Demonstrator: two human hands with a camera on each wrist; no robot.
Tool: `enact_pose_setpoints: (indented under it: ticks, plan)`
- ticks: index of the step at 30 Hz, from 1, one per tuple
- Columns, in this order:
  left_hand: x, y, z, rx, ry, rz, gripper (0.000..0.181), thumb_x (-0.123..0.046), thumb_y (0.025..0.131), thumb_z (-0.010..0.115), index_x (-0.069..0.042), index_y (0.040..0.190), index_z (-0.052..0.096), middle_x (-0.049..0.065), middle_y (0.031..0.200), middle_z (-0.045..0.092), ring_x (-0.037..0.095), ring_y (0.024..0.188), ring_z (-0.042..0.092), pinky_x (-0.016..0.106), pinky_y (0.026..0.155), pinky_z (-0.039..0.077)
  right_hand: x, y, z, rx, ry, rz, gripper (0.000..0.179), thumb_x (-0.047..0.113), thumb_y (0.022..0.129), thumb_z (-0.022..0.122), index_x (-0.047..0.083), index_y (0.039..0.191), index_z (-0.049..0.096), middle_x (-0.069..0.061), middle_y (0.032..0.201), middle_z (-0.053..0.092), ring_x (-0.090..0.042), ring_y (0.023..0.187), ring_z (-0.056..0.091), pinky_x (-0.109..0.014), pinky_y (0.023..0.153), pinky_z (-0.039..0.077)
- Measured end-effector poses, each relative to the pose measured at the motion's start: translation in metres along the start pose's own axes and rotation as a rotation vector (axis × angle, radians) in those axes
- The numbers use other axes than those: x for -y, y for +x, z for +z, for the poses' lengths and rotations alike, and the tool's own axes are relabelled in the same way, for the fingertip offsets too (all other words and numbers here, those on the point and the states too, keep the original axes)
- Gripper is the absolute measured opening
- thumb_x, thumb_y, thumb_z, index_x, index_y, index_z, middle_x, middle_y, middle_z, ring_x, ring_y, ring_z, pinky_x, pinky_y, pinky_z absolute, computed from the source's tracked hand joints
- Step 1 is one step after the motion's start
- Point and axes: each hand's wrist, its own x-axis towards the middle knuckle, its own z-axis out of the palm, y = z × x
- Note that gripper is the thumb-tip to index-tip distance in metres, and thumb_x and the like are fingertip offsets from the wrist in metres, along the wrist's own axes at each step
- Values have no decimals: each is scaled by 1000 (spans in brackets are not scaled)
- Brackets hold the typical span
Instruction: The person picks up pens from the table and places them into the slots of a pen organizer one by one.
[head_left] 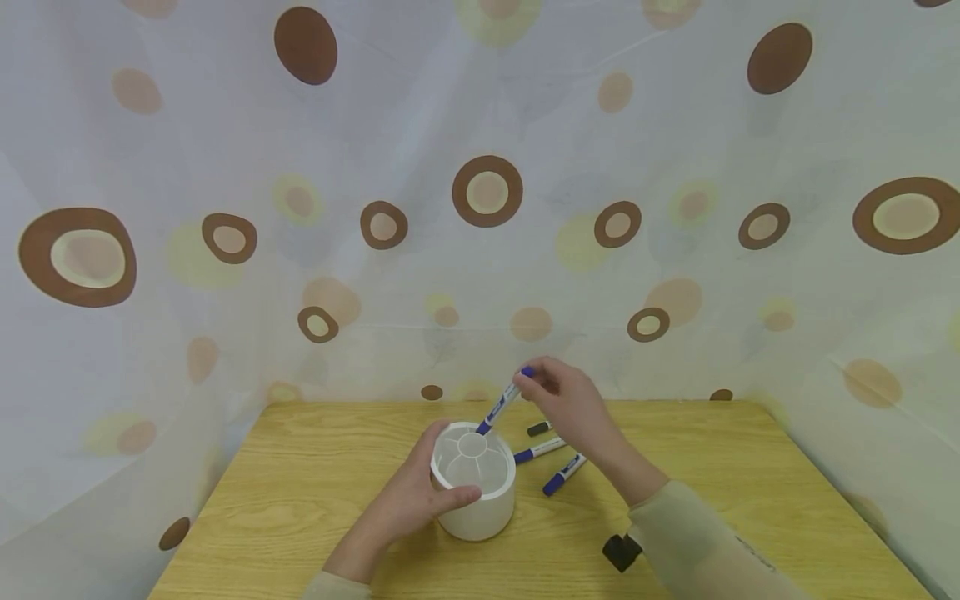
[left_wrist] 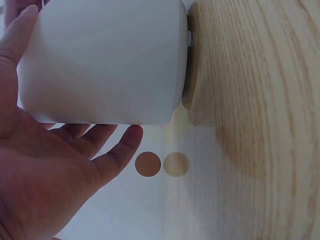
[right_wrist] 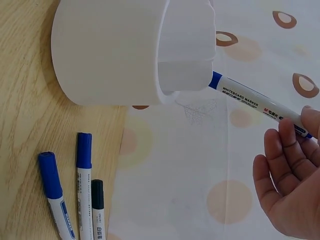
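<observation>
A round white pen holder (head_left: 480, 518) with inner dividers stands on the wooden table. My left hand (head_left: 416, 492) grips it from the left side, thumb over the near rim and fingers round the far side. Between thumb and fingertips, my right hand (head_left: 566, 400) pinches a blue-and-white whiteboard marker (head_left: 501, 406) by its upper end. The marker slants down to the left, and its lower blue end is at the holder's top, near the round centre. In the right wrist view the marker (right_wrist: 247, 97) shows its printed label beside the divider edge.
Right of the holder lie two blue-capped markers (head_left: 540, 451) (right_wrist: 50, 175) and a black-capped marker (head_left: 538, 428). A small black object (head_left: 622, 552) sits by the right sleeve. Behind the wooden table (head_left: 300, 500) hangs a spotted sheet (head_left: 420, 167).
</observation>
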Motion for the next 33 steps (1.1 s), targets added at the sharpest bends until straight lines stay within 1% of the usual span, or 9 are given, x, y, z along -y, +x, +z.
enact_pose_setpoints:
  ticks: [4, 10, 13, 17, 22, 25, 30, 33]
  plan:
    - [0, 0, 0, 0, -6, -6, 105, -36, 90, 95, -19, 170, 29, 12, 157, 54, 39, 145, 54, 72, 121, 37, -1, 0, 4, 12, -10, -4, 25, 32, 112, 69, 12, 124, 75, -3, 109, 77, -25, 104, 74, -44, 91, 63]
    - [1, 0, -1, 1, -5, 3, 103, -36, 90, 95, -20, 169, 31, 11, 155, 56, 39, 143, 55, 73, 119, 39, -3, 0, 11, 26, -57, -2, 20, 33, 111, 70, 16, 122, 75, 3, 107, 77, -17, 101, 74, -43, 90, 63]
    - [3, 1, 0, -1, -8, 10, 102, -36, 90, 95, -21, 168, 32, 9, 154, 57, 37, 142, 56, 71, 120, 39, -4, 0, 14, 42, -53, 10, 17, 32, 111, 71, 18, 120, 76, 6, 106, 77, -18, 102, 75, -45, 91, 63]
    - [4, 1, 0, 1, -14, 23, 102, -37, 90, 95, -22, 169, 32, 9, 153, 57, 36, 140, 57, 70, 120, 40, -5, 0, 18, 68, -43, 20, 17, 30, 111, 71, 18, 120, 76, 5, 106, 77, -19, 102, 75, -45, 92, 63]
    - [5, 1, 0, 0, -14, 18, 104, -36, 90, 95, -20, 169, 31, 10, 154, 56, 37, 140, 57, 70, 119, 40, -6, -1, 21, 96, -37, 39, 19, 32, 111, 70, 18, 123, 76, 4, 107, 77, -19, 102, 75, -38, 83, 63]
    - [4, 1, 0, 0, -20, 10, 105, -35, 89, 96, -20, 170, 30, 11, 155, 56, 37, 140, 57, 71, 119, 40, -7, -2, 21, 98, -43, 36, 22, 32, 112, 69, 17, 127, 75, 5, 106, 77, -19, 102, 75, -37, 80, 62]
    - [4, 2, 0, -3, -30, 4, 103, -33, 89, 96, -22, 168, 32, 10, 154, 57, 37, 140, 57, 70, 119, 41, -10, -3, 18, 83, -69, 29, 26, 33, 113, 67, 16, 132, 74, 6, 106, 77, -16, 101, 75, -42, 88, 64]
    - [4, 1, 0, -6, -19, 0, 104, -33, 88, 97, -21, 169, 32, 11, 155, 56, 38, 141, 57, 71, 119, 41, -15, -4, 16, 78, -88, 27, 28, 33, 113, 67, 16, 135, 73, 4, 110, 78, -17, 104, 74, -46, 94, 63]
